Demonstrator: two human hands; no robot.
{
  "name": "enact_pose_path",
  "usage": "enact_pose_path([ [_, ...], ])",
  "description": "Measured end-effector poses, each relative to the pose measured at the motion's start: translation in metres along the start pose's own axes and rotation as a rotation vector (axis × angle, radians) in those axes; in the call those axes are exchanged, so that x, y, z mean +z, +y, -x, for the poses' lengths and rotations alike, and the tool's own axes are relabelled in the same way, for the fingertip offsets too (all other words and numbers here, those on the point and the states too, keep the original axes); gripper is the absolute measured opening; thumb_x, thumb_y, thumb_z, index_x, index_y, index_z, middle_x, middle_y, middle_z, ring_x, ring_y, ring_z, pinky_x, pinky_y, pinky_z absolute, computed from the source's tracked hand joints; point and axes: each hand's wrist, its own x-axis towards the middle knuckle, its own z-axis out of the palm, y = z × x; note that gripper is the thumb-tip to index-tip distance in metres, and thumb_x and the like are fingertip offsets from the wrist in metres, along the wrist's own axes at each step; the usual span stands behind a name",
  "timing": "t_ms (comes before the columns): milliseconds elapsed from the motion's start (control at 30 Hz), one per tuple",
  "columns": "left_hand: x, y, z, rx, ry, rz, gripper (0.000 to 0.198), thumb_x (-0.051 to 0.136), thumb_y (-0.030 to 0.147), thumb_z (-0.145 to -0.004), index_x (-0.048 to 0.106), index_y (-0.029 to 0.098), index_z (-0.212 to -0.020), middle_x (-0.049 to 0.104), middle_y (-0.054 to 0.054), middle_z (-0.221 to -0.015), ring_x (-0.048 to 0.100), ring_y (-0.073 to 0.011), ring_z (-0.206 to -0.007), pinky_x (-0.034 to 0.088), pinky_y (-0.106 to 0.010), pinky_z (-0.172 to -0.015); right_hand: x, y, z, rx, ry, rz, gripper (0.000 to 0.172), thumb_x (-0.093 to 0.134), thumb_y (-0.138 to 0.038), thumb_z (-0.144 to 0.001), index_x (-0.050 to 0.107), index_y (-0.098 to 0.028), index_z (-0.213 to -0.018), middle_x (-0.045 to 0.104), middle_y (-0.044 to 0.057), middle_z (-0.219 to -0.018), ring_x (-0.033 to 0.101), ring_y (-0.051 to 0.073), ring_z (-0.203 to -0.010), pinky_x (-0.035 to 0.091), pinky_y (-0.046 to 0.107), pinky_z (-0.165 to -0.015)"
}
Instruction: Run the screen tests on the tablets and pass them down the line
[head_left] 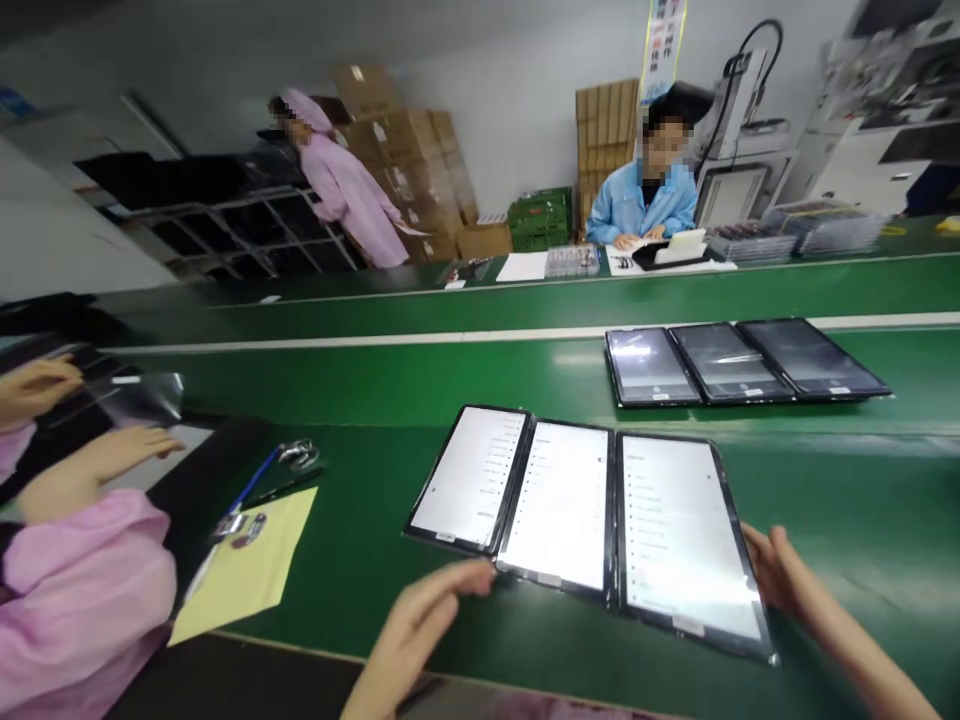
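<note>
Three lit tablet screens with black frames lie side by side on the green conveyor belt (840, 520), each showing a white menu page. My left hand (412, 640) reaches the lower edge of the middle tablet (555, 505), with its fingertips near the gap beside the left tablet (471, 480). My right hand (780, 572) rests against the right edge of the right tablet (682, 535). Neither hand clearly shows a grip. Three darker tablets (727, 362) lie in a row farther along the belt.
A co-worker in a pink smock (82, 570) sits at left, with both hands (90, 440) over a dark sheet. A yellow folder (247, 565) and pens lie beside them. Across the belts, a person in blue (645, 195) sits at a bench, with cartons and another person in pink behind.
</note>
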Motion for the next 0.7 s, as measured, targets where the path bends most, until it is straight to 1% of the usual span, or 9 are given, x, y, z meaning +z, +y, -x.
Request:
enact_pose_path([
  [67,-0.005,0.002,-0.011,0.115,0.255,-0.116,0.013,0.075,0.028,-0.075,0.077,0.024,-0.088,0.074,-0.010,-0.103,0.058,-0.0340,-0.125,0.033,-0.048,-0.119,-0.013,-0.024,0.002,-0.066,0.148,0.361,0.092,0.039,-0.095,-0.072,0.073,-0.020,-0.112,0.070,0.023,-0.098,0.066,0.041,-0.098,0.049,0.057,-0.089],
  [133,-0.008,0.009,-0.027,0.191,0.425,-0.198,0.015,0.070,0.022,-0.080,0.076,0.024,-0.094,0.071,-0.009,-0.115,0.046,-0.0309,-0.138,0.021,-0.047,-0.124,-0.012,-0.046,0.009,-0.316,0.315,0.780,0.082,0.038,-0.085,-0.082,0.073,-0.019,-0.114,0.067,0.023,-0.109,0.062,0.040,-0.106,0.047,0.058,-0.095],
  [233,0.008,0.011,-0.041,0.189,0.429,-0.169,0.025,0.068,0.012,-0.081,0.074,0.022,-0.103,0.066,-0.010,-0.126,0.036,-0.0296,-0.145,0.014,-0.048,-0.125,0.018,-0.062,0.023,-0.681,0.586,1.287,0.065,0.039,-0.063,-0.095,0.064,-0.016,-0.132,0.057,0.023,-0.130,0.052,0.043,-0.120,0.042,0.065,-0.098],
  [300,0.028,0.006,-0.042,0.192,0.400,-0.105,0.028,0.068,0.009,-0.080,0.074,0.021,-0.104,0.062,-0.011,-0.133,0.027,-0.0304,-0.150,0.012,-0.050,-0.125,0.049,-0.060,0.029,-0.840,0.520,1.438,0.054,0.040,-0.051,-0.100,0.058,-0.021,-0.141,0.053,0.021,-0.136,0.050,0.040,-0.122,0.043,0.061,-0.098],
  [367,0.048,0.000,-0.040,0.210,0.359,-0.072,0.029,0.069,0.007,-0.079,0.074,0.021,-0.104,0.057,-0.012,-0.139,0.018,-0.0323,-0.153,0.010,-0.056,-0.124,0.079,-0.051,0.030,-0.949,0.254,1.500,0.046,0.041,-0.046,-0.101,0.056,-0.031,-0.142,0.045,0.016,-0.146,0.045,0.037,-0.129,0.041,0.059,-0.102],
  [433,0.063,-0.005,-0.039,0.242,0.305,-0.086,0.033,0.072,0.008,-0.077,0.073,0.022,-0.106,0.053,-0.012,-0.143,0.013,-0.0351,-0.153,0.008,-0.062,-0.122,0.099,-0.041,0.028,-0.975,0.068,1.541,0.042,0.044,-0.047,-0.101,0.056,-0.036,-0.140,0.034,0.012,-0.156,0.036,0.037,-0.137,0.033,0.062,-0.108],
  [467,0.068,-0.007,-0.039,0.265,0.281,-0.117,0.035,0.074,0.010,-0.076,0.073,0.022,-0.109,0.051,-0.012,-0.145,0.012,-0.0364,-0.153,0.005,-0.064,-0.121,0.104,-0.038,0.027,-0.971,0.045,1.557,0.042,0.045,-0.047,-0.101,0.057,-0.037,-0.140,0.031,0.011,-0.158,0.032,0.037,-0.140,0.028,0.064,-0.110],
  [567,0.079,-0.010,-0.041,0.345,0.251,-0.338,0.041,0.078,0.020,-0.076,0.070,0.025,-0.116,0.042,-0.011,-0.154,0.010,-0.0376,-0.153,-0.010,-0.065,-0.117,0.099,-0.037,0.028,-0.973,0.163,1.559,0.040,0.042,-0.044,-0.103,0.057,-0.034,-0.139,0.032,0.013,-0.156,0.030,0.036,-0.140,0.024,0.064,-0.111],
  [700,0.093,-0.009,-0.043,0.347,0.248,-0.528,0.042,0.079,0.030,-0.076,0.069,0.024,-0.116,0.029,-0.011,-0.162,0.003,-0.0388,-0.153,-0.024,-0.067,-0.108,0.070,-0.041,0.037,-0.974,0.336,1.507,0.040,0.035,-0.038,-0.105,0.057,-0.029,-0.137,0.040,0.015,-0.148,0.037,0.033,-0.135,0.028,0.062,-0.110],
])
